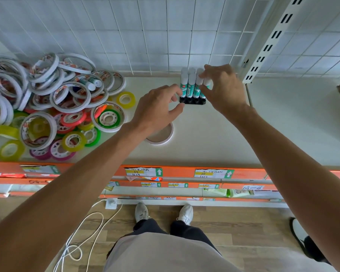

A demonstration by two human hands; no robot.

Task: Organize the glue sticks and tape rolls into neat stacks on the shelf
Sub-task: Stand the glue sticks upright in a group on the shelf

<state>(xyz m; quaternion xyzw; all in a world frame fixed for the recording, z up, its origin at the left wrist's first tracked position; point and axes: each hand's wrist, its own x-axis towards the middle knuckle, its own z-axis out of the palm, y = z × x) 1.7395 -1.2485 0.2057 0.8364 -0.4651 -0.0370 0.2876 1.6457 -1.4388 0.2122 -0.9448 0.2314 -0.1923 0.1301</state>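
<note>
Several white-capped glue sticks with teal labels and black bases (191, 87), standing upright in a tight block at the back of the cream shelf (214, 138), close against the white wire grid panel (165, 36). Bracketed by both hands: right hand (222, 89) with curled fingertips pinching the caps and sides of the right-hand sticks, left hand (159, 108) loosely curled, fingertips touching the leftmost stick, thumb near the black bases. Probably squaring the block up. Glue-stick part nearly done, judging by that, though not finished: a couple more teal-labelled glue sticks (89, 83) lying loose on top of the tape pile well to the left. Tape part barely begun. Large jumbled heap of white double-sided rolls and yellow, green, pink and orange clear-tape rolls (47, 107) sprawled over the left of the shelf, overlapping and tilted, no stack visible among them. One white roll with a brown core (161, 135) lying flat apart from the heap, partly hidden under the left wrist. Orange price-label strip (185, 172) along the shelf's front edge; white cable (82, 232) on the wooden floor below.
</note>
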